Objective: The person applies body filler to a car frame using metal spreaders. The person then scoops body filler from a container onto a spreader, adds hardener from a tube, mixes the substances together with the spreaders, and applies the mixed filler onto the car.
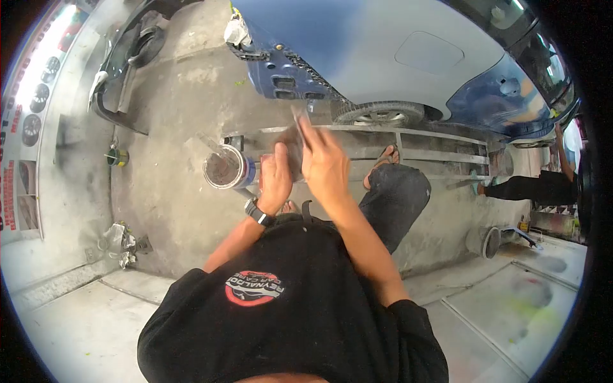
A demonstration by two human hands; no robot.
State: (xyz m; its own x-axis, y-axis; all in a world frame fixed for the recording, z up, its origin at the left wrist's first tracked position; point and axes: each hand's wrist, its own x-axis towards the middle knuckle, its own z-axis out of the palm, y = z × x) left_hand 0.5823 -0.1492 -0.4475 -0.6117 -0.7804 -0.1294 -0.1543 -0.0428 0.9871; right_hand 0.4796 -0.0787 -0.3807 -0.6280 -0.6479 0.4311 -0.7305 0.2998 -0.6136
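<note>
My left hand, with a watch at the wrist, is closed around a dark flat plate held in front of my waist. Close beside it, my right hand grips a thin flat spreader, its upper end smeared by motion. The spreader overlaps the plate's upper edge in this view, and my right fingers partly hide both. Just left of my left hand stands an open can of greyish-brown paste. A flat stick leans up out of the can.
A blue car with a grey patch on its side panel stands ahead, above a low metal frame. A loose bumper and a small tin are at left. At right are a person and a bucket.
</note>
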